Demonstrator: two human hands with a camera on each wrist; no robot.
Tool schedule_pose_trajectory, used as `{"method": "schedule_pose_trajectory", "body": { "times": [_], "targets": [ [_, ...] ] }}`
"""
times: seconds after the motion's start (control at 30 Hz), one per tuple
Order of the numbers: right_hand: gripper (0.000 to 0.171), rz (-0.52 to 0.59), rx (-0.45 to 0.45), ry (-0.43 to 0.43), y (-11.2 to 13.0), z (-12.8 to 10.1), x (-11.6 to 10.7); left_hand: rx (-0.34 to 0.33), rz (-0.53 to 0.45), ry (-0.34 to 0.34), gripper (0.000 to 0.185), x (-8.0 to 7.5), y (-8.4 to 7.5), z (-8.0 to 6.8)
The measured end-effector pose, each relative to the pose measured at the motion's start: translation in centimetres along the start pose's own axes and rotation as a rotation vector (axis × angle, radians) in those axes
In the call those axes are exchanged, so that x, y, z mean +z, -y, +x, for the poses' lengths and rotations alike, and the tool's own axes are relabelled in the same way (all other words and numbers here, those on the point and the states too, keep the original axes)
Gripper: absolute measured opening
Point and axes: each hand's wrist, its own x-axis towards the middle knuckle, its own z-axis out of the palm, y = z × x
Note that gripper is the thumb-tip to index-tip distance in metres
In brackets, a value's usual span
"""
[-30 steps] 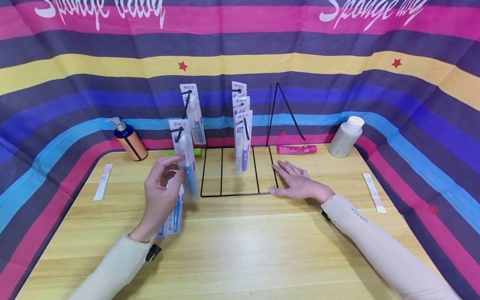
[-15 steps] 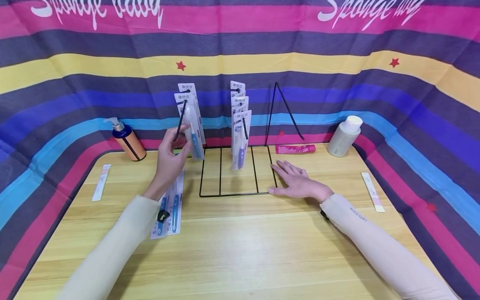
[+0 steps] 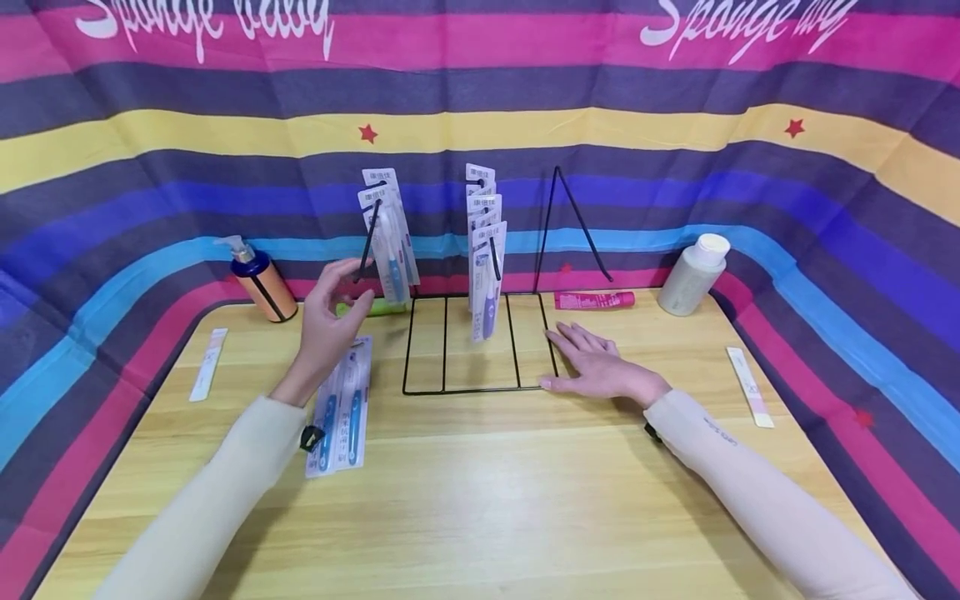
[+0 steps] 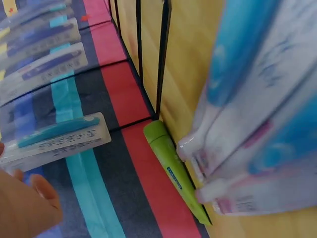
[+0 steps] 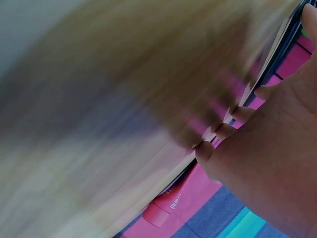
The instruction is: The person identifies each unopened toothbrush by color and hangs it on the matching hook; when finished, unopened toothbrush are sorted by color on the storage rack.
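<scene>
**Toothbrush packs on the wire rack, both hands beside it**

Two carded toothbrush packs (image 3: pixel 388 237) hang on the left hook of the black wire rack (image 3: pixel 480 387), at the far middle of the wooden table (image 3: pixel 480 500). The left hand (image 3: pixel 330 321) is raised just left of them, fingers loosely spread and relaxed, holding nothing; whether a fingertip touches the hook cannot be told. A second row of packs (image 3: pixel 483 250) hangs on the middle hook, and the right hook (image 3: pixel 573 221) stands bare. The right hand (image 3: pixel 596 367) lies flat on the table with straight fingers, touching the rack's near right corner.

Nearer and left, below the left forearm, two more packs (image 3: pixel 341 408) lie flat on the table. A green tube (image 4: pixel 173 168) lies behind the left hand at the far edge. Farther left stands an orange pump bottle (image 3: pixel 258 279). Right of the rack lie a pink tube (image 3: pixel 592 299) and a white bottle (image 3: pixel 693 275). A paper strip (image 3: pixel 206 362) lies near each side edge.
</scene>
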Motion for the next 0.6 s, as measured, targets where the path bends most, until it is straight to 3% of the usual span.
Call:
{"method": "schedule_pose_trajectory", "body": {
  "times": [0.1,0.2,0.3,0.4,0.5,0.6],
  "targets": [
    [0.106,-0.001,0.003,0.004,-0.2,0.0,0.2,-0.086,0.06,-0.019,0.041,-1.1,0.1,-1.8],
    [0.106,-0.004,0.009,0.008,-0.4,0.1,0.3,-0.257,0.141,-0.012,0.043,-2.4,-0.7,-4.0],
    [0.106,0.001,0.007,0.009,-0.4,0.1,0.3,-0.451,0.203,0.057,0.054,-3.8,-1.3,-6.1],
    [0.105,0.008,0.008,0.012,-0.3,0.0,0.2,-0.604,0.227,0.154,0.068,-5.0,-1.4,-7.9],
    [0.105,0.015,0.009,0.014,-0.1,0.0,0.1,-0.707,0.243,0.197,0.076,-5.7,-1.2,-9.4],
    [0.105,0.019,0.01,0.015,0.0,0.0,0.1,-0.788,0.267,0.195,0.083,-6.1,-1.0,-10.3]
  ]
}}
